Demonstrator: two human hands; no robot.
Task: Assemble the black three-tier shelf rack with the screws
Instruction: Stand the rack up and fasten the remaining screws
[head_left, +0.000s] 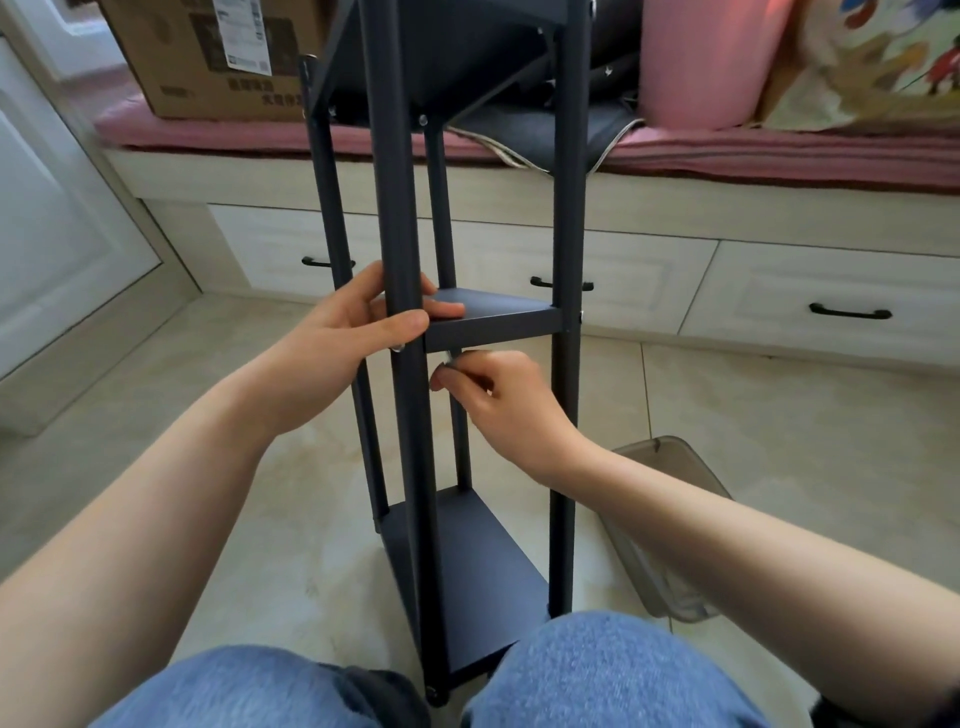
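Two knees (597, 670) in blue jeans fill the bottom edge, one on each side of the rack's foot.

Black rack (400, 208): it stands upright on the tiled floor (779, 426) between the knees, long axis vertical, top end out of view above. Four posts are visible, two near and two far. Three shelves are visible: a bottom shelf (467, 582) just above the knees, a middle shelf (498, 312) at hand level, and a top shelf (457, 47) seen from below.

Left hand (353, 322): its fingers curl round the near left post, the thumb crossing the front of the post at the level of the middle shelf, a fingertip lying on the shelf's top face.

Right hand (493, 400): it sits directly below the front edge of the middle shelf, to the right of the left hand and slightly lower. Its fingers are closed in a pinch on a small silver tool (453, 357) that points up toward the shelf's underside; the kind of tool cannot be told.

Screws: one screw head (423, 120) shows under the top shelf. Others cannot be counted reliably.

Containers: one translucent grey plastic bin (670, 530) lies on the floor under the right forearm; its contents cannot be told. One cardboard box (208, 57) stands on the pink cushioned bench (779, 161) beyond the left hand, closed as far as visible.

Three drawer handles (849, 312) show on the bench front behind the rack.
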